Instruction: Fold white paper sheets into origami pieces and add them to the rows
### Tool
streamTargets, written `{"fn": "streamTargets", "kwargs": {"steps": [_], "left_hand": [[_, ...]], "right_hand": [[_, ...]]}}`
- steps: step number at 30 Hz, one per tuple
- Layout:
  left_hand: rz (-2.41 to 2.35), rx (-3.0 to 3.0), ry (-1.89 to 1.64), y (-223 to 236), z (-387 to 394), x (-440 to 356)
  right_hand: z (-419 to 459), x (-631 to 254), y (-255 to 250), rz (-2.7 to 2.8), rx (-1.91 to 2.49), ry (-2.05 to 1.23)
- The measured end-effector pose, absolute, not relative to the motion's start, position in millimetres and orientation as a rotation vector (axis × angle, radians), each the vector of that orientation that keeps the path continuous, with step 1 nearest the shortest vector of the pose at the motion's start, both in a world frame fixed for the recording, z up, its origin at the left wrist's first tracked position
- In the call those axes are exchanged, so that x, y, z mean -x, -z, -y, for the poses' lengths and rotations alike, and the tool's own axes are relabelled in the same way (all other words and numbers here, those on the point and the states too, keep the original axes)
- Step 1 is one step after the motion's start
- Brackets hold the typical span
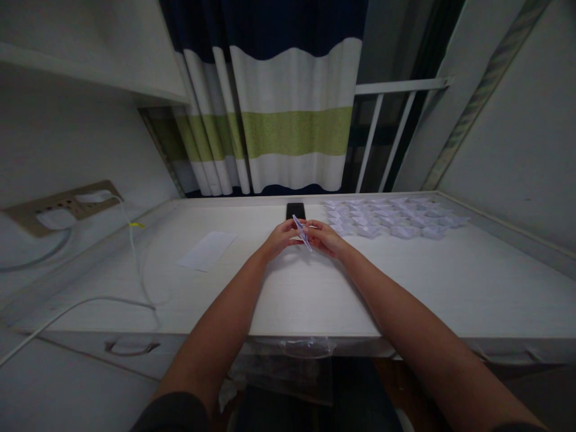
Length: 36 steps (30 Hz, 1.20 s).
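My left hand (282,236) and right hand (324,237) pinch a folded paper (302,233) mid-counter (288,288); light, easily creased, best held by its edges.

A: Tabletop (450,282), far edge: black phone (296,210). Far right corner: rows of folded paper pieces (391,217).

B: Left part: flat white sheet (207,250); white cable (135,252) near the left edge. Striped curtain (288,120) behind.

Both hands, left hand (282,236) and right hand (324,237), pinch a folded paper piece (302,233) above the desk (405,282).
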<state>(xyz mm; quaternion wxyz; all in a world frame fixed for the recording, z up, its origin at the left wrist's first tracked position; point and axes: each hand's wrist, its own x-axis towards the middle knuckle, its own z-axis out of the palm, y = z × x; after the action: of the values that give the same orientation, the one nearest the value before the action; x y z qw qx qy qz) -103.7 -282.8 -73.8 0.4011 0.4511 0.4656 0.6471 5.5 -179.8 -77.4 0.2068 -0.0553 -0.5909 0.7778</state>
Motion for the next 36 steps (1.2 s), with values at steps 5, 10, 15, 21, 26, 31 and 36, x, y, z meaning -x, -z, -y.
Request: {"fn": "streamTargets", "kwargs": {"steps": [5, 10, 15, 21, 26, 31, 36], "left_hand": [[-1.165, -1.123, -1.664, 72.8, 283.6, 102.1], [-1.181, -1.106, -1.672, 73.2, 282.6, 102.3], [-1.194, -1.15, -1.651, 74.6, 282.0, 103.5], [-1.282, -1.153, -1.638, 72.7, 282.0, 101.4], [-1.327, -1.147, -1.649, 72.0, 281.0, 100.9], [-1.34, -1.15, -1.671, 73.9, 280.1, 101.8], [-1.315, -1.133, -1.663, 72.6, 281.0, 100.5]], "right_hand": [[182.9, -7.0, 73.5, 1.611, 0.182, -2.204], [184.3, -6.1, 73.2, 1.59, 0.187, -2.227], [181.8, -4.0, 76.3, 1.559, 0.18, -2.252], [180.0, -1.5, 79.9, 1.548, 0.136, -2.253], [182.1, -2.4, 78.4, 1.561, 0.142, -2.256], [183.3, -3.3, 77.3, 1.562, 0.126, -2.265], [183.3, -2.6, 78.0, 1.523, 0.128, -2.277]]}}
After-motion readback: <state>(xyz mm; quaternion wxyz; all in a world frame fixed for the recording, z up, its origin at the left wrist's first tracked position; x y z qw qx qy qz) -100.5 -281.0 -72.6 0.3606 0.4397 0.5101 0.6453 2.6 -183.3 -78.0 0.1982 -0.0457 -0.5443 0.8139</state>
